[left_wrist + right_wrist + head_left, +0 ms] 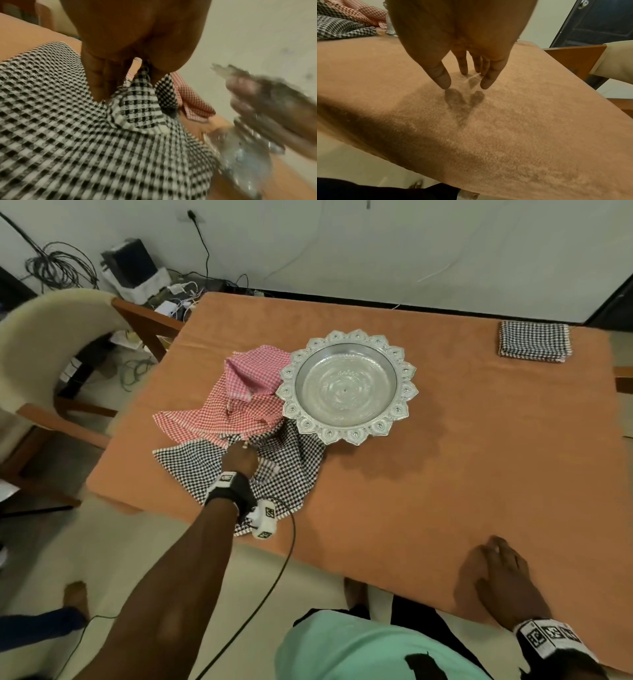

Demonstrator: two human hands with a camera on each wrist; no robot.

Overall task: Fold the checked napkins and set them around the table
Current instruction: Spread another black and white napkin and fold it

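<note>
A loose black-and-white checked napkin [287, 470] lies crumpled at the table's left front, partly under a silver tray [347, 385]. My left hand [239, 457] pinches a raised fold of this napkin [142, 81] between its fingers [97, 86]. Red checked napkins [222, 419] and a pink one [253, 371] lie heaped behind it. One folded black-and-white napkin [532, 341] sits at the far right corner. My right hand [496, 577] rests with straight fingers [440, 77] on the bare orange tablecloth [505, 121] near the front edge, holding nothing.
The ornate silver tray [257, 108] stands mid-table, overlapping the napkin heap. A cream-cushioned wooden chair [51, 344] stands at the left, another chair [583, 59] at the right edge. Cables and boxes [137, 275] litter the floor behind. A cable [287, 559] hangs from my left wrist.
</note>
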